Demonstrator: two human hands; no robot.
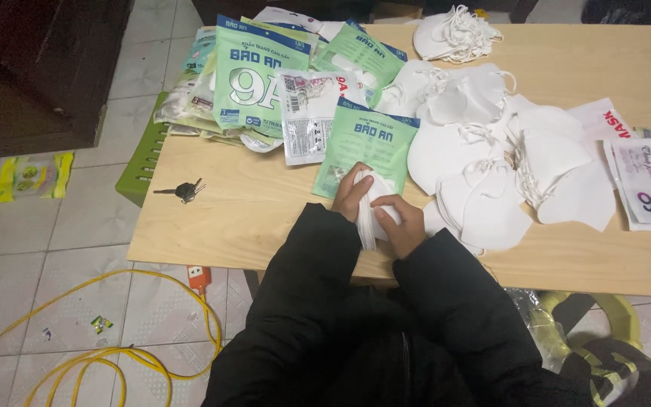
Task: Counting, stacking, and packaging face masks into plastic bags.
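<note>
While both hands press together at the near edge of the wooden table, the left hand and right hand have their fingers curled closed around a small stack of white masks, just below a green packet. More loose masks lie spread to the right of that packet, and keys rest well to its left. Held on edge like this, the stack could fan out or slip if the grip loosens, and stray ear loops might snag.
</note>
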